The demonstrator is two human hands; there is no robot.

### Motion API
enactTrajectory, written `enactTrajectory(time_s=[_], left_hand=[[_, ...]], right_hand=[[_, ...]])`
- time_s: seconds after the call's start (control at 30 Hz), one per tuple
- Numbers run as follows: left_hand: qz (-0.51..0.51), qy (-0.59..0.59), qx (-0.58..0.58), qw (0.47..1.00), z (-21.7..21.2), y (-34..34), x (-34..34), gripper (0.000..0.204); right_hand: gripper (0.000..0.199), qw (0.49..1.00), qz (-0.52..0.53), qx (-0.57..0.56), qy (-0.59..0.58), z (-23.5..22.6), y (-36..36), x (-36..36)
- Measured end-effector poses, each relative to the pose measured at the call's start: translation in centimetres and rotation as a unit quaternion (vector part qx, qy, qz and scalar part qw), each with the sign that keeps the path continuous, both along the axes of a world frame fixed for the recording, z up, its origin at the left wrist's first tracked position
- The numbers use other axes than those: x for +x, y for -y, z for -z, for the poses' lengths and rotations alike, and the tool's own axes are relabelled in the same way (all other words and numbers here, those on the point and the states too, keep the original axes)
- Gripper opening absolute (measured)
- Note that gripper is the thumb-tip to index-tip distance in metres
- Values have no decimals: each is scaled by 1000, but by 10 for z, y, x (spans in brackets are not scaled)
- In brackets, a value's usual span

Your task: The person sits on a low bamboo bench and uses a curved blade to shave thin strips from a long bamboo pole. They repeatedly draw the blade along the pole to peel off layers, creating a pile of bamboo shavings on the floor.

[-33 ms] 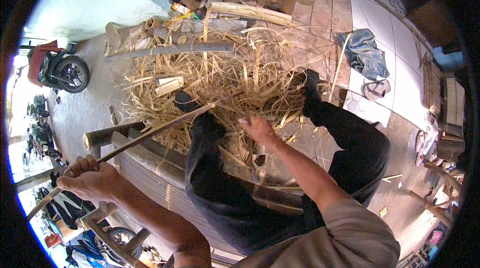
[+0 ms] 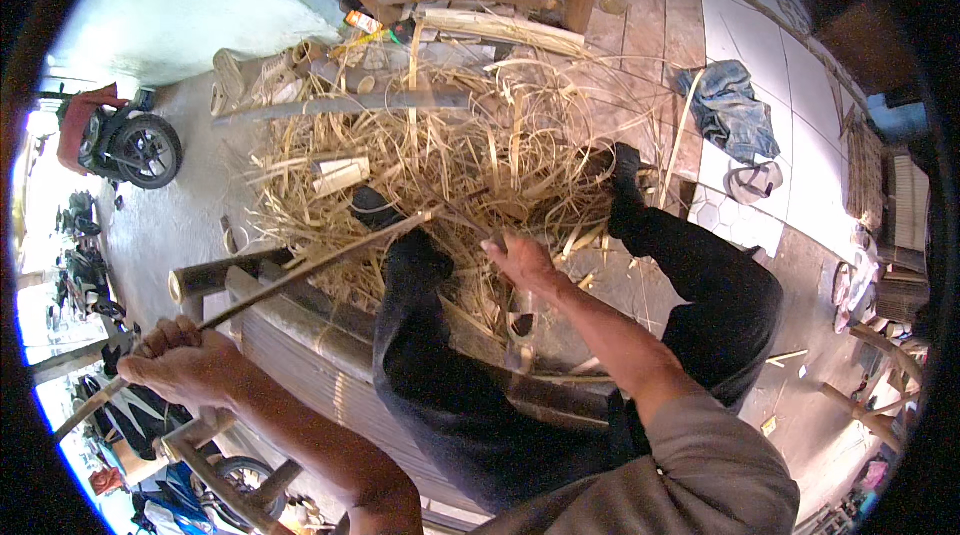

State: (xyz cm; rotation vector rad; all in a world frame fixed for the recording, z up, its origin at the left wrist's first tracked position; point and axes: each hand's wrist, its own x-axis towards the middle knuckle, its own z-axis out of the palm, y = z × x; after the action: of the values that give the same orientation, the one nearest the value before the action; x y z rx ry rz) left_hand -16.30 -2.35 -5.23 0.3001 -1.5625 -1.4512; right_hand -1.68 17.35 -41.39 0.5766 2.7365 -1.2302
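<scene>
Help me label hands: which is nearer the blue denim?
Right: the right hand is below and left of the blue denim in view; the left hand is farther left.

Strip (image 2: 320,267) in left hand (image 2: 180,360); shavings (image 2: 435,145) beyond; jeans (image 2: 733,113) right.

So my left grip (image 2: 180,362) is balled up way out to the left, fingers (image 2: 168,333) curled over, with my left forearm (image 2: 310,435) slanting up behind it. My right arm (image 2: 622,337) is angled up and inward, right grip (image 2: 524,262) closed too, thumb (image 2: 492,249) pointing left. Legs (image 2: 728,280) are spread wide.
</scene>
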Motion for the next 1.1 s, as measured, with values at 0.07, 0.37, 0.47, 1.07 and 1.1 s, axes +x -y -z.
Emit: enactTrajectory(time_s=[0.07, 0.37, 0.47, 1.07, 1.1], left_hand=[[-32, -6, -11, 999, 3, 7, -6, 54], [-41, 4, 31, 999, 14, 39, -25, 50], [-43, 39, -63, 996, 16, 46, -28, 50], [132, -97, 106, 981, 2, 3, 23, 49], [166, -87, 105, 977, 1, 0, 36, 49]], right_hand=[[57, 995, -98, 22, -27, 0, -5, 2], [52, 997, -51, -66, -2, 30, -40, 10], [48, 990, 15, -46, 132, 65, -55, 20], [55, 998, 45, -11, -47, -3, -25, 48], [54, 999, 35, 11, -19, -20, -13, 54]])
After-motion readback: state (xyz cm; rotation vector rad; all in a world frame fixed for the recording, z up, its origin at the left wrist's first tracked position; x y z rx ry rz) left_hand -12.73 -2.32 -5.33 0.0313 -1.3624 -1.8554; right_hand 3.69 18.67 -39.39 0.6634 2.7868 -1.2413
